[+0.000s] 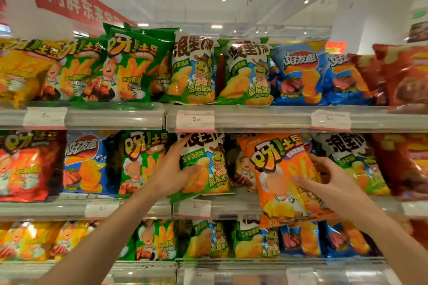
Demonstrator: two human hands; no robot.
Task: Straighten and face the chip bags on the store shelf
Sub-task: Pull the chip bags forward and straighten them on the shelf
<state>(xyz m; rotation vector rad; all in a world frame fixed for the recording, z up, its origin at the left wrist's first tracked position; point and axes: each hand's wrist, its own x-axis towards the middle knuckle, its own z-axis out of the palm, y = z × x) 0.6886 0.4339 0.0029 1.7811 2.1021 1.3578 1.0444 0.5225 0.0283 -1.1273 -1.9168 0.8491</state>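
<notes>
On the middle shelf [148,209] a green-and-white turtle chip bag [209,164] stands upright. My left hand [172,169] grips its left edge, fingers behind the top and thumb across the front. To the right an orange chip bag [281,176] leans out over the shelf lip, tilted with its top to the left. My right hand [333,183] holds that bag at its right edge, thumb on the front and fingers curled round the side.
Rows of chip bags fill the top shelf [266,119], the middle one and the bottom one. A green bag [141,159] and a blue bag [86,164] stand left of my left hand. A white-green bag [354,162] and a red bag [405,164] crowd the right. Price tags [195,121] line the rails.
</notes>
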